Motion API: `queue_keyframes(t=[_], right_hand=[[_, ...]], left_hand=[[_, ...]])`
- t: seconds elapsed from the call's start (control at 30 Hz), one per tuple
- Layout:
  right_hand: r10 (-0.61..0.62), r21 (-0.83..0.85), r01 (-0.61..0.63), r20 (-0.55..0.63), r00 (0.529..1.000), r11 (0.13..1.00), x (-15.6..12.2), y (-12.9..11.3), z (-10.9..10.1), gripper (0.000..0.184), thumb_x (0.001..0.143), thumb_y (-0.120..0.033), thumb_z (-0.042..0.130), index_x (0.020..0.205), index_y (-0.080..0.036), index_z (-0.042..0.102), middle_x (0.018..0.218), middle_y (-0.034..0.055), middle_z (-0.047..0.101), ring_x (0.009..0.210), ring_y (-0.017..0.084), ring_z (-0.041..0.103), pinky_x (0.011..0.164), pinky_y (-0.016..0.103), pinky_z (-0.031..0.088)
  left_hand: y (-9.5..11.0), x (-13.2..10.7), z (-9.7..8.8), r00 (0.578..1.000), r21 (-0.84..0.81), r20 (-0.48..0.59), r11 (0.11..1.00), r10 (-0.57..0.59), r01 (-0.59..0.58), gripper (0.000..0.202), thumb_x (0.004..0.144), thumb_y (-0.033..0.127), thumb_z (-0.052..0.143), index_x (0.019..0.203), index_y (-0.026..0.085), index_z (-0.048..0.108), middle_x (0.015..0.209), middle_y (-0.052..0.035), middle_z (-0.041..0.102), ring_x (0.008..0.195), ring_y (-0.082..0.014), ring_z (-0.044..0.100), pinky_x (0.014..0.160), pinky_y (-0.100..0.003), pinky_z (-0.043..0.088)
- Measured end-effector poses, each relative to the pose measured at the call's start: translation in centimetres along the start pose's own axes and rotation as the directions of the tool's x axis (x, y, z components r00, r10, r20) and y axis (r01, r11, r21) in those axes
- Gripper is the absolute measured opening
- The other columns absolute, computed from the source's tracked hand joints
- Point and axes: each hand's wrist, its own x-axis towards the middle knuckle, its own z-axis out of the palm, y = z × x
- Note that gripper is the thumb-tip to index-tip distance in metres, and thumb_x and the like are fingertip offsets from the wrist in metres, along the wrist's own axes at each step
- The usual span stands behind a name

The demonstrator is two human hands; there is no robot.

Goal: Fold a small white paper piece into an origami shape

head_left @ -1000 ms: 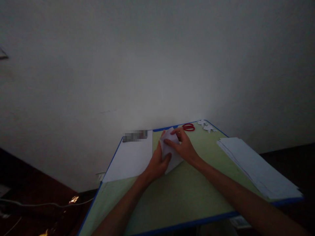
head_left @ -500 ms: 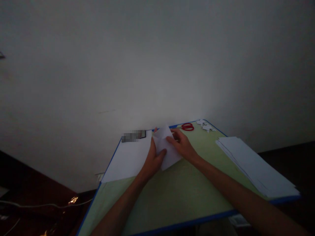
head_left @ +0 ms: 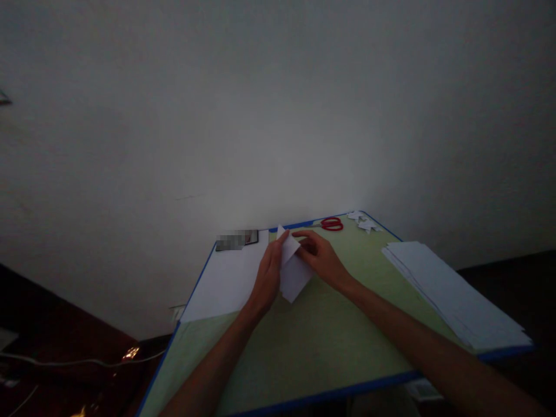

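Note:
A folded sheet of white paper [head_left: 296, 279] is held up between my two hands over the green table. My left hand [head_left: 270, 269] is closed on its left edge, fingers pointing away from me. A pointed, folded-over flap stands at the top of the paper, beside the left fingertips. My right hand [head_left: 320, 255] pinches the paper's right side, thumb and fingers curled at the flap's corner. Part of the sheet is hidden behind the right fingers.
Red-handled scissors [head_left: 332, 224] lie at the table's [head_left: 330, 341] far edge, near small folded white paper pieces [head_left: 369, 226]. A stack of white paper [head_left: 447, 289] lies on the right. At the left are a flat white sheet [head_left: 226, 284] and a phone-like device [head_left: 251, 237]. A wall rises behind.
The paper has turned, and its upper part now shows as a pointed flap. My left thumb has moved off the sheet's front face up toward the top edge.

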Motion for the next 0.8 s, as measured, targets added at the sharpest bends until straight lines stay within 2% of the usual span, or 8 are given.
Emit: queue_keyframes(t=[0.1,0.17,0.23,0.3,0.43,0.5,0.63,0.8], right_hand=[[0.020,0.050,-0.019,-0.025,0.999,0.999,-0.1,-0.4,0.1,0.026,0.080,-0.034,0.072,0.100,-0.021,0.062,0.084,0.0041,0.072,0.077,0.019,0.068,0.065,0.029,0.051],[0.033,0.047,-0.031,-0.040,0.999,0.998,-0.2,-0.7,0.0,0.020,0.082,-0.035,0.068,0.096,-0.021,0.063,0.084,0.0040,0.072,0.073,0.018,0.067,0.061,0.027,0.048],[0.048,0.026,-0.046,-0.060,0.997,0.999,-0.3,-1.1,0.0,0.020,0.087,-0.037,0.062,0.099,-0.021,0.065,0.083,0.0036,0.072,0.070,0.017,0.065,0.057,0.026,0.046],[0.045,0.023,-0.044,-0.063,0.997,0.999,-0.3,-1.3,0.0,0.023,0.088,-0.038,0.060,0.102,-0.021,0.067,0.083,0.0036,0.072,0.072,0.017,0.066,0.059,0.026,0.048],[0.005,0.055,-0.004,-0.027,1.000,0.999,-0.3,-1.2,0.0,0.024,0.082,-0.033,0.069,0.101,-0.020,0.069,0.094,0.0059,0.074,0.086,0.019,0.069,0.079,0.032,0.055],[0.006,0.054,-0.004,-0.025,1.000,0.999,-0.3,-1.0,-0.1,0.026,0.079,-0.030,0.071,0.103,-0.020,0.069,0.100,0.0070,0.074,0.090,0.020,0.070,0.084,0.035,0.055],[0.005,0.028,-0.004,-0.036,0.999,1.000,-0.3,-0.5,-0.3,0.030,0.077,-0.026,0.071,0.106,-0.020,0.069,0.102,0.0076,0.074,0.090,0.020,0.070,0.083,0.035,0.056],[-0.018,-0.048,0.015,-0.060,0.998,0.999,-0.2,-0.1,-0.5,0.022,0.077,-0.023,0.071,0.099,-0.019,0.072,0.091,0.0059,0.075,0.082,0.019,0.070,0.080,0.035,0.057]], left_hand=[[-0.2,0.1,0.2,0.997,-0.099,-0.048,0.994,-0.056,0.051,0.061,0.096,0.049,0.053,0.151,0.029,0.039,0.130,-0.0103,0.062,0.115,-0.0268,0.060,0.097,-0.041,0.049],[-0.5,0.2,0.3,0.992,-0.189,-0.053,0.976,-0.116,0.104,0.073,0.092,0.048,0.060,0.155,0.027,0.029,0.121,-0.0118,0.065,0.100,-0.0248,0.065,0.084,-0.037,0.053],[-0.8,0.3,0.4,0.986,-0.261,-0.061,0.956,-0.156,0.135,0.075,0.090,0.047,0.063,0.154,0.024,0.031,0.119,-0.0131,0.065,0.094,-0.0233,0.066,0.079,-0.034,0.054],[-1.1,0.3,0.4,0.985,-0.313,-0.063,0.940,-0.162,0.135,0.073,0.089,0.045,0.066,0.151,0.022,0.036,0.121,-0.0141,0.064,0.096,-0.0235,0.066,0.080,-0.035,0.054],[-1.3,0.5,0.4,0.988,-0.366,-0.048,0.923,-0.144,0.117,0.074,0.085,0.040,0.070,0.149,0.020,0.037,0.122,-0.0143,0.065,0.103,-0.0248,0.066,0.087,-0.037,0.054],[-1.4,0.5,0.3,0.988,-0.377,-0.055,0.919,-0.143,0.112,0.075,0.084,0.039,0.072,0.148,0.019,0.039,0.123,-0.0150,0.065,0.107,-0.0254,0.065,0.091,-0.038,0.053],[-1.4,0.7,0.1,0.990,-0.385,-0.069,0.919,-0.122,0.086,0.073,0.083,0.040,0.073,0.146,0.018,0.042,0.129,-0.0168,0.063,0.113,-0.0271,0.064,0.095,-0.040,0.051],[-1.5,0.9,0.1,0.992,-0.381,-0.095,0.924,-0.082,0.040,0.071,0.083,0.039,0.073,0.144,0.020,0.044,0.138,-0.0167,0.058,0.121,-0.0275,0.060,0.101,-0.040,0.049]])
